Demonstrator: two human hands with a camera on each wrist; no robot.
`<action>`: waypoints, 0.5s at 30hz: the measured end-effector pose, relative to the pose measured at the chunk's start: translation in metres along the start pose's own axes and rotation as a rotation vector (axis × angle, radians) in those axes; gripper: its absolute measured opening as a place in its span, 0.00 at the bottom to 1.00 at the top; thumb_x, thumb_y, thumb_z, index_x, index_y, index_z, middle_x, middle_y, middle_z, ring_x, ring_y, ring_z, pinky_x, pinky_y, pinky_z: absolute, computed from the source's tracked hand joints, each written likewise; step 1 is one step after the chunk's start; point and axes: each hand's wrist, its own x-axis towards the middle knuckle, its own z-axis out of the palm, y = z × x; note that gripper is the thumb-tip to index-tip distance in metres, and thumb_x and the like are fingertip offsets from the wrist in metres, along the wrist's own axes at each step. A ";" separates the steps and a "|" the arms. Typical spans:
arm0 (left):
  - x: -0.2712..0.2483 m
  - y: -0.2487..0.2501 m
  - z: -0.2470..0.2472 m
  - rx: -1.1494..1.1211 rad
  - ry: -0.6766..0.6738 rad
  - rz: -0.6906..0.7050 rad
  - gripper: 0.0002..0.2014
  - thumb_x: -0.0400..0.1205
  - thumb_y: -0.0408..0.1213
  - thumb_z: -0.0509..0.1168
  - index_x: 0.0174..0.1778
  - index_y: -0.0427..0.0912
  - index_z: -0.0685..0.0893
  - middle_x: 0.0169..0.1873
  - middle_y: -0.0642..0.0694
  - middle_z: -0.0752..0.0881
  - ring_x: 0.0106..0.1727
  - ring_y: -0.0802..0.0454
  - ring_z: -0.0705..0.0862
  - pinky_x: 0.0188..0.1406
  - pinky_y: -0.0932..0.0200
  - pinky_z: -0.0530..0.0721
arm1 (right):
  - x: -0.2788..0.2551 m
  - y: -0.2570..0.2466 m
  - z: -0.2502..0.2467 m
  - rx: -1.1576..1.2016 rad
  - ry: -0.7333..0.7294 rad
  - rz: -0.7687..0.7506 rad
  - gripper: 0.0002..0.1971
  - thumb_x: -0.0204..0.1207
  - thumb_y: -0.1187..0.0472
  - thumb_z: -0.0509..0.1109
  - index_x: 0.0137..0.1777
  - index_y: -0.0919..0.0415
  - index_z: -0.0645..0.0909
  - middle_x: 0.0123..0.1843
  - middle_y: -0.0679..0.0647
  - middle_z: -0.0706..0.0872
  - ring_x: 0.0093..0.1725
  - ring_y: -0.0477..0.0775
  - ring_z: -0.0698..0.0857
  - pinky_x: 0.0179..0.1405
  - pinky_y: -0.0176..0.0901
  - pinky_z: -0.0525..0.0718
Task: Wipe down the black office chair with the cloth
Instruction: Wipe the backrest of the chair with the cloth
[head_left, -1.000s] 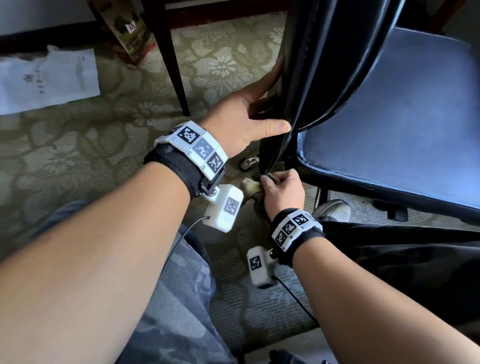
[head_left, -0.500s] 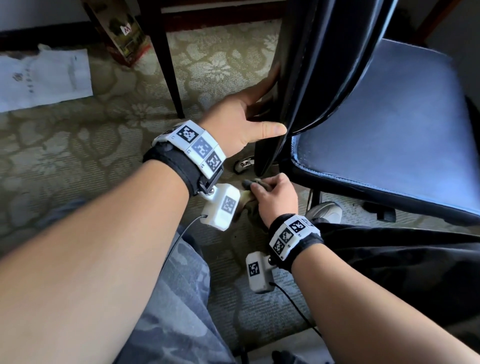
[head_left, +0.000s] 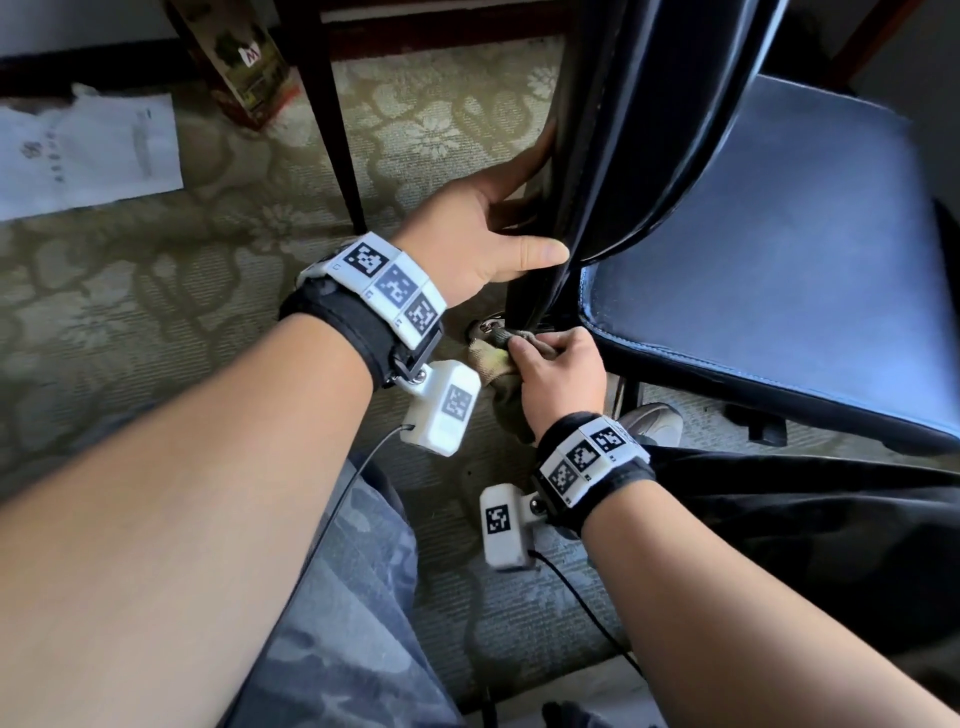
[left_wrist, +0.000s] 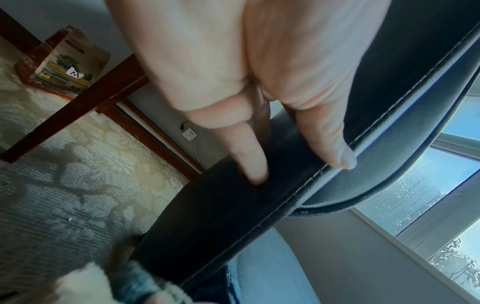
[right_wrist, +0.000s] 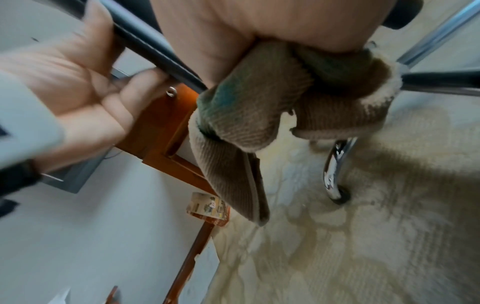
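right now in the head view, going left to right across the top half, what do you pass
paper → box → wooden leg → left hand → chair back → seat

A floral-patterned beige carpet covers the floor, where a dark wooden furniture leg, a printed cardboard box and a white paper sheet sit near a grey wall with a socket, while daylight enters through a window.
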 end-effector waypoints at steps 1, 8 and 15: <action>0.000 0.000 0.000 -0.004 0.004 -0.006 0.44 0.80 0.29 0.79 0.88 0.63 0.66 0.62 0.78 0.86 0.74 0.62 0.84 0.60 0.50 0.91 | 0.001 0.004 0.005 -0.009 -0.004 0.022 0.12 0.77 0.49 0.80 0.44 0.50 0.78 0.41 0.41 0.86 0.43 0.38 0.84 0.45 0.38 0.79; -0.005 0.003 0.004 -0.144 0.009 -0.069 0.42 0.81 0.27 0.77 0.85 0.64 0.68 0.61 0.72 0.89 0.71 0.62 0.86 0.67 0.46 0.89 | 0.009 0.018 0.024 -0.033 -0.031 0.117 0.14 0.76 0.49 0.80 0.43 0.50 0.77 0.42 0.45 0.87 0.46 0.49 0.87 0.50 0.45 0.85; -0.010 0.018 0.012 -0.442 0.135 -0.167 0.29 0.80 0.49 0.71 0.76 0.42 0.83 0.67 0.37 0.90 0.69 0.39 0.90 0.67 0.33 0.88 | 0.000 -0.014 -0.006 -0.004 0.021 0.017 0.12 0.76 0.51 0.80 0.42 0.50 0.78 0.40 0.42 0.85 0.42 0.37 0.83 0.47 0.37 0.78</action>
